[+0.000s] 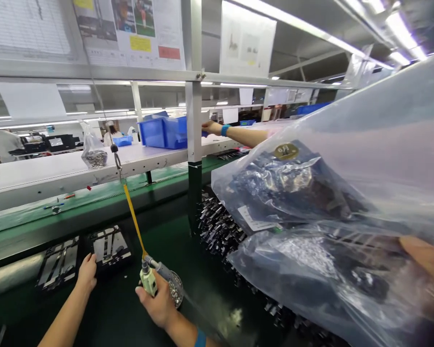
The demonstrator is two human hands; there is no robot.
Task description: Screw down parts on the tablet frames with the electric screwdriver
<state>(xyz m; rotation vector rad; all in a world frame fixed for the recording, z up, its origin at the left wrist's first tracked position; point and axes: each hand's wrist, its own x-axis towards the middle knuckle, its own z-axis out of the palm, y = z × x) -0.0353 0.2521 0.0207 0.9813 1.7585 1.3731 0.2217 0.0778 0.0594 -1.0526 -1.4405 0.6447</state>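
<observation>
My right hand [159, 299] is wrapped around a pale-green electric screwdriver [148, 280], which hangs from a yellow strap [133, 219]. Just beyond that hand sits a round dish of small metal screws [176, 289], partly covered by it. My left hand [87, 272] is closed at the near left corner of a flat black-and-silver panel [111, 246]. Its fingertips are too small to show what they pinch, if anything. A similar panel [60, 262] lies to the left of it on the dark green work surface [166, 207].
At right, another person's arm holds large clear bags [292, 193] over a pile of black parts [220, 226]. That person's other hand [212, 127] reaches by a blue bin [164, 131]. A metal post [194, 120] rises mid-view. A small bag [95, 154] sits on the white shelf [58, 166].
</observation>
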